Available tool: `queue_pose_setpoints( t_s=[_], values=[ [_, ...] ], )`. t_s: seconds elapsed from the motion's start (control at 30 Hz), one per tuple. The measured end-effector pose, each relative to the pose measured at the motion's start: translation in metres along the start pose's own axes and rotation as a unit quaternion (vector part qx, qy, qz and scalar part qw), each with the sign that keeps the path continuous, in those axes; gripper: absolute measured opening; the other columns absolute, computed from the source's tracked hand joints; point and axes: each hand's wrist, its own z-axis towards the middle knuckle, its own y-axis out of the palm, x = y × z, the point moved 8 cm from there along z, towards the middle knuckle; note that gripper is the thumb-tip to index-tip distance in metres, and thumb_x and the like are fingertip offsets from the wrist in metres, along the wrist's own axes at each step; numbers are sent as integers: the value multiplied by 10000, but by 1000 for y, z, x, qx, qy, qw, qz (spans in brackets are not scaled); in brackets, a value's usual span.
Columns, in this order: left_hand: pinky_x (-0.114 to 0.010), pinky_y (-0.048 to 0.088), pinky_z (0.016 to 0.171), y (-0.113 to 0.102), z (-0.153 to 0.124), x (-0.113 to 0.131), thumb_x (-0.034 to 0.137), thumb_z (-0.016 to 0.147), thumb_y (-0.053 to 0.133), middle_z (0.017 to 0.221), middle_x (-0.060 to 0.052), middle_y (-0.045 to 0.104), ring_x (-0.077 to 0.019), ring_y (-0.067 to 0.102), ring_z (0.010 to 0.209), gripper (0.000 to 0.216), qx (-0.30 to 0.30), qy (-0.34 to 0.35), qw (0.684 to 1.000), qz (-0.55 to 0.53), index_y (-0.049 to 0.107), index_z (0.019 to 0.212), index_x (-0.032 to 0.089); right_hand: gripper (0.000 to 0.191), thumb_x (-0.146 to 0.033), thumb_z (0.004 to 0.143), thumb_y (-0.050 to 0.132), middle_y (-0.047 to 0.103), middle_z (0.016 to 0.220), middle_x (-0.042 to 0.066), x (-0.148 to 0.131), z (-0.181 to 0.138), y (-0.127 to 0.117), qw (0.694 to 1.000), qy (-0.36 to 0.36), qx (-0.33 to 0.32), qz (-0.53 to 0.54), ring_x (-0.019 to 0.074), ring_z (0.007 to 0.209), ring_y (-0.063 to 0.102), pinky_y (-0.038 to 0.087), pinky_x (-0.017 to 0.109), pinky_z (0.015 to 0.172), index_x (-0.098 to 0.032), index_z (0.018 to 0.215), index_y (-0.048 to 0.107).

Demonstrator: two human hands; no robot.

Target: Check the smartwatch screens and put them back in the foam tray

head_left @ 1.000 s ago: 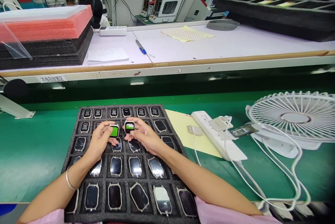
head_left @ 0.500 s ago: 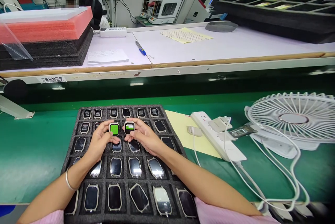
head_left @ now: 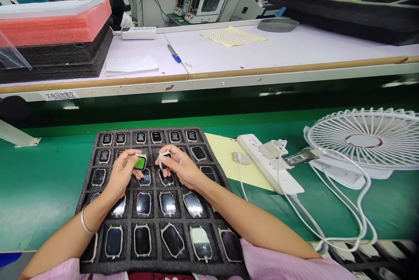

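Observation:
Between the fingers of my left hand point(head_left: 122, 172) is a strapless smartwatch point(head_left: 140, 162) with a lit green screen. My right hand point(head_left: 181, 167) pinches a second smartwatch point(head_left: 164, 157), turned so its pale side edge shows and its screen is mostly hidden by the thumb. Both hands hover over a black foam tray point(head_left: 127, 245), whose square pockets hold several more watch bodies. Those in the back row, such as one watch point(head_left: 156, 137), show lit text; a nearer watch point(head_left: 142, 240) has a dark screen. My hands hide some middle pockets.
Right of the tray lie a yellow sheet point(head_left: 218, 151), a white power strip point(head_left: 258, 162) with cables and a white fan point(head_left: 363, 140). A raised shelf point(head_left: 183, 59) behind carries foam stacks point(head_left: 59, 24), a notepad point(head_left: 131, 65) and a pen point(head_left: 173, 53). A person point(head_left: 109, 2) is beyond it.
The watch in my right hand has turned from screen-facing to edge-on. The left watch has tilted and its green screen angles to the side. The whole view has shifted slightly.

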Motion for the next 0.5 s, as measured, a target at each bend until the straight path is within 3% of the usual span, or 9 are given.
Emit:
queue_pose_setpoints(
  t_s=[0.2,0.5],
  values=[
    [-174,429,419,0,3,0,378,685,791,782,33,609,-47,494,457,385,1,27,999,22,585,937,172,286,-322,854,623,727,898,75,2,1,3,996,25,-12,86,174,584,684,489,274,543,-181,1095,559],
    [-194,519,596,7,2,-2,231,648,799,976,-26,635,-93,575,700,553,-39,21,999,1,558,1144,183,451,-121,727,588,721,1019,68,-3,0,3,996,11,-14,87,180,681,707,529,312,649,-202,1168,547]
  ],
)
